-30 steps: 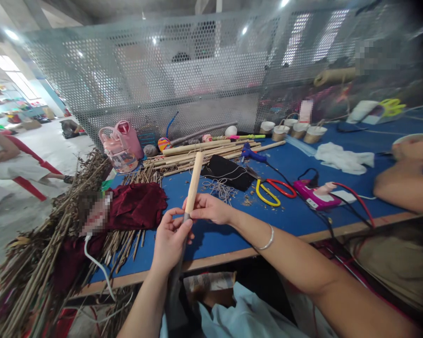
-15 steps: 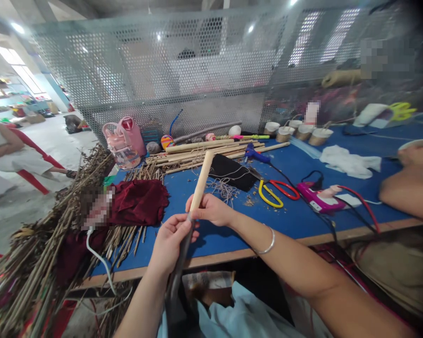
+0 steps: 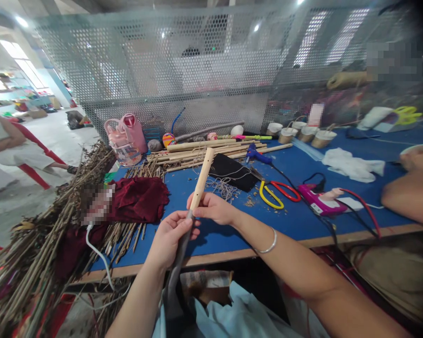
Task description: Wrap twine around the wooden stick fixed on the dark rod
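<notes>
A pale wooden stick (image 3: 203,173) with small dark holes along its face points up and away from me above the blue table. Its lower end meets a dark grey soft tube (image 3: 179,267), which hangs down toward my lap. My left hand (image 3: 172,235) is closed around the top of the tube, thumb on top. Just above it, my right hand (image 3: 212,207) pinches the stick's lower part near the joint. Whether the stick goes inside the tube is hidden by my fingers. Behind them lie tangled grey string (image 3: 223,188) and a black sheet (image 3: 232,170).
Scissors (image 3: 272,196), a blue glue gun (image 3: 257,154) and a magenta power strip (image 3: 319,199) with cables lie to the right. Wooden sticks (image 3: 190,157) lie behind. Dry stalks (image 3: 38,253) and a maroon cloth (image 3: 141,199) crowd the left. Another person's arm (image 3: 409,199) rests at right.
The stick has turned about its length, so that holes now show on its face. Both hands keep nearly the same place and grip. The view has shifted slightly.
</notes>
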Demonstrator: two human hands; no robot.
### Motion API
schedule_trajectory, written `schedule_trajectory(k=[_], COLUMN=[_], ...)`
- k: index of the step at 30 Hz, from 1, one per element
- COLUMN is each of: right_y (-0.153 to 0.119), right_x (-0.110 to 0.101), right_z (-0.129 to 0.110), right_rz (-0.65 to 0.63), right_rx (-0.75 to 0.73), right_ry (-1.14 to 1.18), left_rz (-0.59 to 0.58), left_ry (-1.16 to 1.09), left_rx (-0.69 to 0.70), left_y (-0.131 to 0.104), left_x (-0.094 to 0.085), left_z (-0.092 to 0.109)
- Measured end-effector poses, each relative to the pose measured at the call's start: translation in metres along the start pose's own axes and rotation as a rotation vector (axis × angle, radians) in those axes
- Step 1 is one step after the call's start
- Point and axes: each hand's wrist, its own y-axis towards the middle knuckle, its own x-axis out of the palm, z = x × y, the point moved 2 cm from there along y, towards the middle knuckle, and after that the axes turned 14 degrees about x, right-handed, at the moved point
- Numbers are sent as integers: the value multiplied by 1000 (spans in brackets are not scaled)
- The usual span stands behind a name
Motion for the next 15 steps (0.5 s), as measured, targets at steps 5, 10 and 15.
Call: schedule_trajectory(k=[5, 10, 15], right_y=[2, 0, 0], right_x=[-3, -3, -2], right_z=[1, -1, 0], right_rz=[64, 2, 47], right_rx=[0, 7, 2], right_ry=[-16, -19, -33], left_rz=[173, -55, 57], left_ry=[380, -1, 200], left_rx=[265, -48, 123], left_y=[-2, 1, -3], left_x=[1, -1, 0], left_z=[2, -5, -3])
